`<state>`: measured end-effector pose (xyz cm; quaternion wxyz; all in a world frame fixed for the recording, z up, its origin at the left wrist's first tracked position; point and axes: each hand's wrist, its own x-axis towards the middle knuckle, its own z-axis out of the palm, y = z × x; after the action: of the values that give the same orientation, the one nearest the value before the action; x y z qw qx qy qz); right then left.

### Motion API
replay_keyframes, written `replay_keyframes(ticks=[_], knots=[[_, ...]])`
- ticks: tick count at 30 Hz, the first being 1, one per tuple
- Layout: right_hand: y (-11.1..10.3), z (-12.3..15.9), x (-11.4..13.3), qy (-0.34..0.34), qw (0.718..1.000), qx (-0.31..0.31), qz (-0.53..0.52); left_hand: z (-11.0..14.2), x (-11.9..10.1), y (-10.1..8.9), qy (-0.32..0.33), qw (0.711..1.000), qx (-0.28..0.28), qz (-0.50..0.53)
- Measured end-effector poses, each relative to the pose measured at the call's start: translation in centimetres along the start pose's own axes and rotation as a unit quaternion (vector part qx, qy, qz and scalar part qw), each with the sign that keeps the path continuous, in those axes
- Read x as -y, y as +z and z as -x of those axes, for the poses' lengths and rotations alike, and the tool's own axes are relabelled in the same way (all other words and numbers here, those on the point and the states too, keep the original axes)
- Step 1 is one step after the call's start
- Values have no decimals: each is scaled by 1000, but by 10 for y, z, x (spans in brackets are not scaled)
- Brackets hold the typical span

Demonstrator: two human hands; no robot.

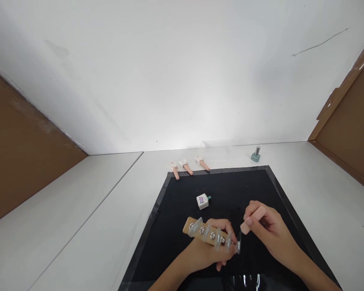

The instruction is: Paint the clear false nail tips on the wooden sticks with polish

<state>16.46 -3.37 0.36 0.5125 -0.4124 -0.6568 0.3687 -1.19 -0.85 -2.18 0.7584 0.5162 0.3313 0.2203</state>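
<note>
My left hand (208, 252) is closed around a wooden nail display stick (206, 233) with shiny metal studs. Several clear false nail tips (195, 226) stand along the stick, and one nail tip (238, 245) sits at its right end. In my right hand (271, 230), pinched between thumb and fingers, is the pink cap (259, 214) of a nail polish brush. Its dark bristles (240, 235) point down at the end nail tip; whether they touch it is hard to tell. A white polish bottle (202, 201) lies uncapped beyond my left hand, its green neck pointing right.
A black mat (227, 182) with taped edges covers the middle of the white table (109, 226). Polish bottles with pink caps (188, 169) lie at its far left edge. A green bottle (255, 157) stands at the back right. Several shiny clear pieces (245, 279) lie at the front.
</note>
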Motion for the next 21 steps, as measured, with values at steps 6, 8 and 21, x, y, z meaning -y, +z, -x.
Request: replay_keyframes(ticks=[6,8,21], knots=[[1,1,0,-10,998,-41,-37,1,2,-2,7,1000,-4,3],[1,1,0,-22,997,-32,-66,1,2,-3,6,1000,-4,9],[1,0,-1,-5,997,-33,-75,0,2,-2,4,1000,-12,13]])
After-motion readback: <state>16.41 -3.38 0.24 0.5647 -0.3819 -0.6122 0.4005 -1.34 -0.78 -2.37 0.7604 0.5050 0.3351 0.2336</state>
